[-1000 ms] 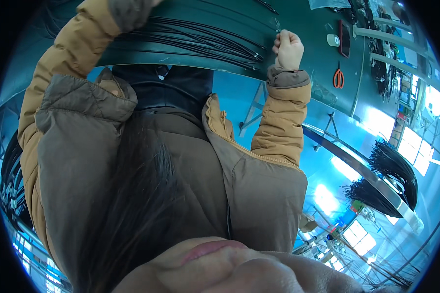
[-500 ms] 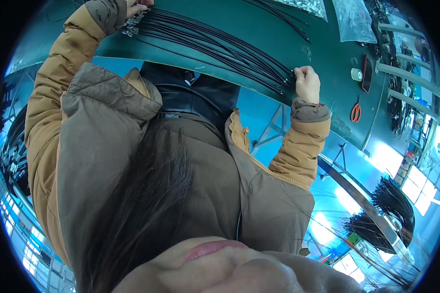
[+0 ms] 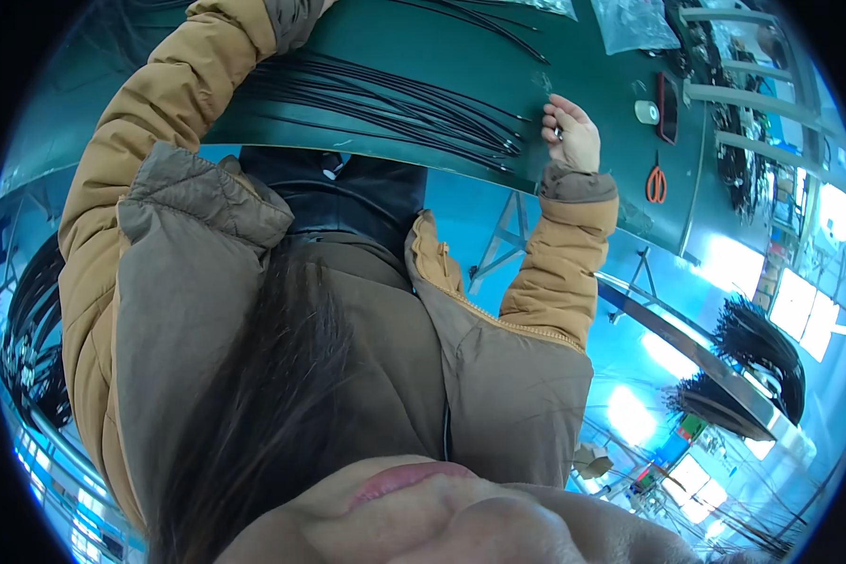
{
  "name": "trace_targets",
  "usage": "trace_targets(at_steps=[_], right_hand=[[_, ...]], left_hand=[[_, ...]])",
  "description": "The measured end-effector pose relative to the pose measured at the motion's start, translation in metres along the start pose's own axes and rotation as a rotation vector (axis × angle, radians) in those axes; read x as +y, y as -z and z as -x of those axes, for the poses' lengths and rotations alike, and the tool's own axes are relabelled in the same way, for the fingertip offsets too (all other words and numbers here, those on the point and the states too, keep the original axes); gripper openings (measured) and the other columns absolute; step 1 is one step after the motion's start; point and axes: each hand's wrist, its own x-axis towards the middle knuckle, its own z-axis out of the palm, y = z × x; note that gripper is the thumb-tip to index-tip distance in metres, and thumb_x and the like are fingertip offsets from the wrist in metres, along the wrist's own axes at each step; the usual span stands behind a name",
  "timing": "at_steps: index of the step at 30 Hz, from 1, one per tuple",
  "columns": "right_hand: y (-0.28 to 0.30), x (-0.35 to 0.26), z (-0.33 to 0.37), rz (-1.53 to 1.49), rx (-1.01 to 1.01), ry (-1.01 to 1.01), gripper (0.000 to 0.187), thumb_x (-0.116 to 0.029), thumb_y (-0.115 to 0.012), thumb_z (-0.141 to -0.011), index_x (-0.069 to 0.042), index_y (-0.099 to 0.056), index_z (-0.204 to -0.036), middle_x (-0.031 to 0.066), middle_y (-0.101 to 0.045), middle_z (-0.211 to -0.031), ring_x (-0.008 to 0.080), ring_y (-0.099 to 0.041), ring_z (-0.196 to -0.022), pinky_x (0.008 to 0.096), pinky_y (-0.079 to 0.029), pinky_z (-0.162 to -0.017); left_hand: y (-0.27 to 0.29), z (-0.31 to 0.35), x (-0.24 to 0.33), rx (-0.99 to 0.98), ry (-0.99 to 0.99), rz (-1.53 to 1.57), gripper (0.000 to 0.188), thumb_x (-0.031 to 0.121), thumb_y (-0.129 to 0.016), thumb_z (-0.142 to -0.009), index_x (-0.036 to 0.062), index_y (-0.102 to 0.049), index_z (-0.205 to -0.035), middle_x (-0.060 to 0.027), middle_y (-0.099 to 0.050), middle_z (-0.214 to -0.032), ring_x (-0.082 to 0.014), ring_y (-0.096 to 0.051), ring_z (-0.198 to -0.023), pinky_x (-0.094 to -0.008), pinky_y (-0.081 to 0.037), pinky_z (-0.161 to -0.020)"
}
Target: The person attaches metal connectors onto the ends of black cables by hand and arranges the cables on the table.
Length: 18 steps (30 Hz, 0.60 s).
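Long black cables [image 3: 385, 99] lie in a loose bundle along the near edge of the green table [image 3: 423, 47]. Just past their right ends is my right hand [image 3: 578, 141], its fingers curled round a small shiny metal piece [image 3: 558, 133] whose kind I cannot make out. My left hand [image 3: 327, 5] reaches to the top edge of the picture, beyond the cables. Only a sliver of it shows past the cuff, so its fingers are hidden. The left sleeve covers the cables' left ends.
Orange-handled scissors [image 3: 656, 183], a white roll [image 3: 647, 112] and a dark phone-like object [image 3: 667, 108] lie to the right. Farther back are more black cables [image 3: 498, 28] and a clear plastic bag [image 3: 633, 23]. A metal rack [image 3: 752, 99] stands beyond the table's right side.
My left hand has left the cables' left ends and moved right and away, mostly out of view. My right hand has turned, showing a shiny piece in its fingers. The whole view has shifted.
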Motion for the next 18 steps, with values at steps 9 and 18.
trace_targets(at_steps=[9, 18], right_hand=[[-0.010, 0.003, -0.006, -0.129, -0.038, -0.039, 0.021, -0.020, -0.071, -0.100, -0.002, -0.062, -0.104, 0.0068, -0.060, -0.080, 0.0105, -0.050, -0.059, 0.0222, -0.035, -0.043], [-0.030, 0.004, -0.016, -0.342, -0.248, -0.080, 0.016, -0.011, -0.064, -0.103, 0.001, -0.063, -0.114, 0.0094, -0.061, -0.091, 0.0140, -0.054, -0.073, 0.0237, -0.044, -0.056]], left_hand=[[0.009, 0.013, 0.015, -0.233, 0.032, 0.025, 0.022, 0.027, -0.067, -0.095, 0.0065, -0.067, -0.101, -0.0170, -0.061, -0.103, -0.0367, -0.061, -0.099, -0.0466, -0.050, -0.086], [-0.063, -0.075, 0.128, 0.035, -0.328, 0.257, 0.022, 0.023, -0.061, -0.100, 0.0045, -0.061, -0.111, -0.0184, -0.059, -0.107, -0.0384, -0.060, -0.101, -0.0478, -0.048, -0.089]])
